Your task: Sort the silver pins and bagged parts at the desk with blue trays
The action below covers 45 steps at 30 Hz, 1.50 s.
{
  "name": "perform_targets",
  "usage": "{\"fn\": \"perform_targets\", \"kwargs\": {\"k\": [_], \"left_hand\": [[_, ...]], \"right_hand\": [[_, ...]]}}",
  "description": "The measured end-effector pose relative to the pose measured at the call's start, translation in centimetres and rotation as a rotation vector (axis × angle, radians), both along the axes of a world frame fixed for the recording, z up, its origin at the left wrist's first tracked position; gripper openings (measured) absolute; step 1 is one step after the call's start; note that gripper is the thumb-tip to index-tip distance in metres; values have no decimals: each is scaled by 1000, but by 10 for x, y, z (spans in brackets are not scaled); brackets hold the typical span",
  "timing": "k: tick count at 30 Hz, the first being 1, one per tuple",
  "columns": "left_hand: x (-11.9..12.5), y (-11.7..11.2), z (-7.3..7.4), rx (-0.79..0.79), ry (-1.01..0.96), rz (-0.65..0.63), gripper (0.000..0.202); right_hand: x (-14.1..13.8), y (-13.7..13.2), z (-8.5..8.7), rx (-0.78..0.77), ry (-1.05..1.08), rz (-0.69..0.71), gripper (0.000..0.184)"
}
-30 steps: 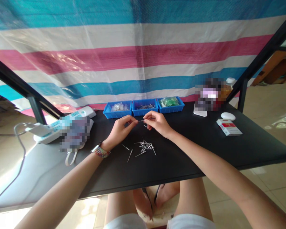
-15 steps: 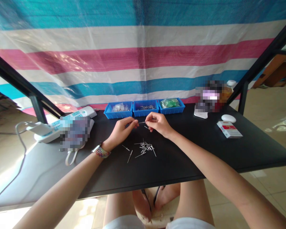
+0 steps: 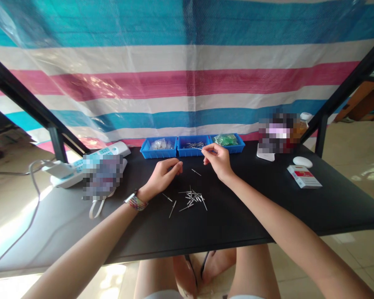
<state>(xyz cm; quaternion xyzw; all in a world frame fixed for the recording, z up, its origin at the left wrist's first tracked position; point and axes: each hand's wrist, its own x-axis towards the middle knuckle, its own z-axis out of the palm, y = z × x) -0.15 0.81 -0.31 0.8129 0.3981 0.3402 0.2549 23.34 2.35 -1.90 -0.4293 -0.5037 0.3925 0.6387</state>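
Note:
My right hand [image 3: 217, 160] pinches a thin metal blind rivet [image 3: 198, 148] between thumb and fingertips, over the front of the middle blue bin [image 3: 187, 153]. More such rivets lie inside that bin. My left hand [image 3: 164, 175] hovers over or rests on the black table, its fingers curled in against the thumb; what they hold, if anything, is hidden. Between the hands a single rivet [image 3: 196, 172] lies on the table. Nearer me is a loose pile of rivets [image 3: 193, 198], with two stray rivets [image 3: 172, 209] left of it.
A left blue bin [image 3: 158, 154] holds clear bags, and a right blue bin [image 3: 237, 148] holds a green-filled bag. A power strip [image 3: 81, 166] and a blurred item with a strap [image 3: 96, 209] are at left. At right are a small box [image 3: 304, 177], a white oval object [image 3: 302, 162] and a bottle [image 3: 303, 124].
My right hand has moved slightly right and up with its rivet, away from my left fingertips. The rivet below it now shows uncovered on the table. The whole view has shifted a little.

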Motion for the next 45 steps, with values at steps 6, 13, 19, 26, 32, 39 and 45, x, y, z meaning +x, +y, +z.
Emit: {"fn": "perform_targets", "kwargs": {"k": [6, 13, 19, 26, 32, 39, 45], "left_hand": [[1, -1, -1, 3, 12, -26, 50], [0, 1, -3, -2, -3, -30, 48], [0, -1, -3, 5, 10, -36, 47], [0, 2, -5, -6, 21, -39, 48], [2, 2, -4, -19, -7, -51, 40], [4, 1, -6, -4, -75, -34, 24], [5, 0, -3, 21, -95, -16, 20]], "right_hand": [[5, 13, -5, 6, -87, 4, 34], [7, -2, -8, 155, -576, 93, 17], [0, -20, -3, 166, -1108, 193, 19], [-1, -18, -5, 132, -995, 253, 17], [-7, -14, -6, -25, -411, 345, 6], [-10, -13, -7, -140, -62, 442, 22], [-13, -16, -8, -211, 54, 423, 29]]}}
